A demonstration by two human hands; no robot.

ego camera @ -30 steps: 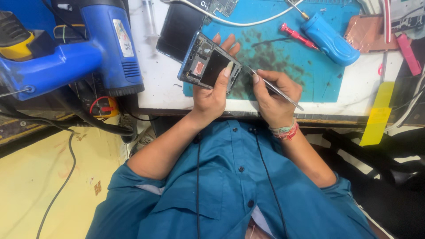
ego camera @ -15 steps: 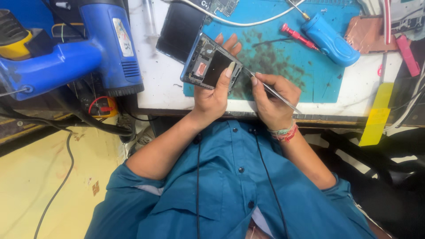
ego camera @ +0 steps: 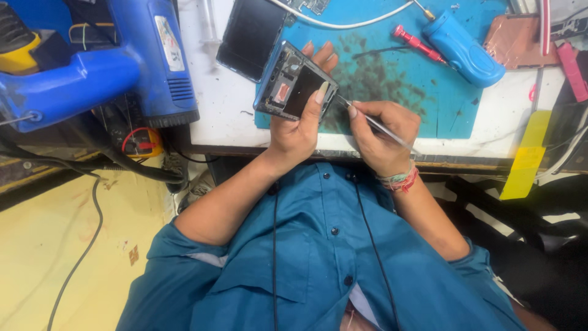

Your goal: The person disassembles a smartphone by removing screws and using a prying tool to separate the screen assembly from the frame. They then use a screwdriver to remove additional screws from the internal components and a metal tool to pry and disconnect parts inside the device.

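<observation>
The left hand [ego camera: 297, 132] has its grip closed around an opened phone [ego camera: 294, 83], thumb laid across its exposed inside and fingers wrapped behind its far edge, holding it tilted just above the near edge of the surface [ego camera: 226, 125]. The right hand [ego camera: 383, 132] pinches a thin metal tool [ego camera: 373, 124] like a pen, its tip touching the phone's lower right corner. To do this prying or picking well, the tip should likely stay shallow and slide along the frame's edge instead of digging in, while the left thumb steadies the body against the push; a slip could jab the parts inside or the holding fingers. Under the hands lies a stained teal work mat [ego camera: 453, 104], with a dark flat panel [ego camera: 251, 34] just beside the phone, a red screwdriver [ego camera: 418, 43] and a blue bottle-shaped tool [ego camera: 463, 49] further out. A blue heat gun [ego camera: 116, 67] rests well to the left.
</observation>
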